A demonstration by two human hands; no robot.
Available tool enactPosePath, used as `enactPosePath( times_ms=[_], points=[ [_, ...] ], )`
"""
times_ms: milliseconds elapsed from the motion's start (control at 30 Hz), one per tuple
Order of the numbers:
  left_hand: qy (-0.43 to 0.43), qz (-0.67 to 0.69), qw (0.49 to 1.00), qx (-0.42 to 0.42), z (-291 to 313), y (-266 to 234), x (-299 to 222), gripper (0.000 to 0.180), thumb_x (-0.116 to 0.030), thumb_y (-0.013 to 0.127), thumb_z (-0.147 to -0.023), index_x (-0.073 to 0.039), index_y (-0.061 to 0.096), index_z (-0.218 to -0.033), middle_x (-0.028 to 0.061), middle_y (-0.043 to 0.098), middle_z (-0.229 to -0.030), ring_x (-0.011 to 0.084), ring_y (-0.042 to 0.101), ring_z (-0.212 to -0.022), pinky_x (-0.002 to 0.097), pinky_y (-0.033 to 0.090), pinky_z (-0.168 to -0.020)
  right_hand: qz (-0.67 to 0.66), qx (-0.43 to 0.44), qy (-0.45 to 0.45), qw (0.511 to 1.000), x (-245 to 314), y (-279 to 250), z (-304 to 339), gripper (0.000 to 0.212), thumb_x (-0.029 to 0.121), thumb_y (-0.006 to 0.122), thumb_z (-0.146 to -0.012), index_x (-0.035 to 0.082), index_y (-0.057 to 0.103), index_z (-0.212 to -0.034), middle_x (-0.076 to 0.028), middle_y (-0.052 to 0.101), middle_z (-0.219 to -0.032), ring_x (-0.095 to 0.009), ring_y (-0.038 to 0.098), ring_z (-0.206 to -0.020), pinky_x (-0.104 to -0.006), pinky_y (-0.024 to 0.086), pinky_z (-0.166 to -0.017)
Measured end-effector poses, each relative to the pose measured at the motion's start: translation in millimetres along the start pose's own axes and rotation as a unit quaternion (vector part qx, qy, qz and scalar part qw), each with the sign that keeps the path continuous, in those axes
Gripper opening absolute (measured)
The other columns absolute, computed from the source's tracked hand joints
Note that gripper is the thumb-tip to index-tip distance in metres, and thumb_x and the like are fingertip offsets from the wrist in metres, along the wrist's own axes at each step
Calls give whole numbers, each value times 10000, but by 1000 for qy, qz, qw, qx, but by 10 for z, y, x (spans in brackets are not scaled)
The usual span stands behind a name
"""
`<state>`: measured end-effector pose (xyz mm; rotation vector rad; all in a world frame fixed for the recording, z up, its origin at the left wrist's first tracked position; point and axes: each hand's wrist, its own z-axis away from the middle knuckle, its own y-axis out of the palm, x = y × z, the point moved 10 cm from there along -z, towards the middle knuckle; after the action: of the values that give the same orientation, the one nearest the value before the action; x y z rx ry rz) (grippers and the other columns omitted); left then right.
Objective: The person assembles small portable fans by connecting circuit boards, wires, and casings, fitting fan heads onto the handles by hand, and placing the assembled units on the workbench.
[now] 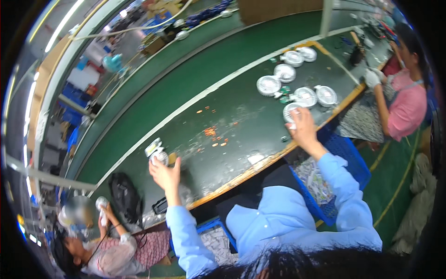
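My right hand (304, 128) is closed on the edge of a small white fan (291, 111) at the near right of the bench. More round white fans lie just beyond it, among them one fan (305, 96) and another fan (268, 85). Small green circuit boards (284, 95) lie between them. Over on the left, my left hand (166, 176) has its thumb spread away from its fingers. Those fingertips touch a white fan (160, 156), partly covered by the hand. Against that fan lies a white piece with a yellow patch (153, 147).
Small orange-copper pieces (210, 131) are scattered mid-bench (241, 153). A black bag (125, 197) lies at the left. Blue crates (350, 162) stand below the bench edge. One co-worker (406, 102) sits at right; another (111, 255), at lower left, holds a white fan (101, 203).
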<state>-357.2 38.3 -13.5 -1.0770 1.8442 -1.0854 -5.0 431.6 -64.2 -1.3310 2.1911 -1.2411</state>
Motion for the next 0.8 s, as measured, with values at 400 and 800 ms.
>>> enactPosePath(
  times_ms=[400,800],
  points=[
    [1,179,984,-12,-131,-193,25,725,-378,818,-709,-7,575,-1283,212,545,-1288,386,554,-1177,464,454,-1001,-172,93,7,981,370,-339,-104,768,136,672,-740,49,398,-1452,-207,371,-1469,-410,313,-1389,-495,269,-1162],
    [295,511,795,141,1382,-1394,-2273,700,-241,890,-608,31,624,-1195,230,601,-1202,359,637,-1074,425,530,-909,-314,-147,-1,938,1294,-1359,117,767,160,869,-649,-6,466,-1280,-164,646,-1109,-374,614,-1084,-481,461,-991]
  ],
)
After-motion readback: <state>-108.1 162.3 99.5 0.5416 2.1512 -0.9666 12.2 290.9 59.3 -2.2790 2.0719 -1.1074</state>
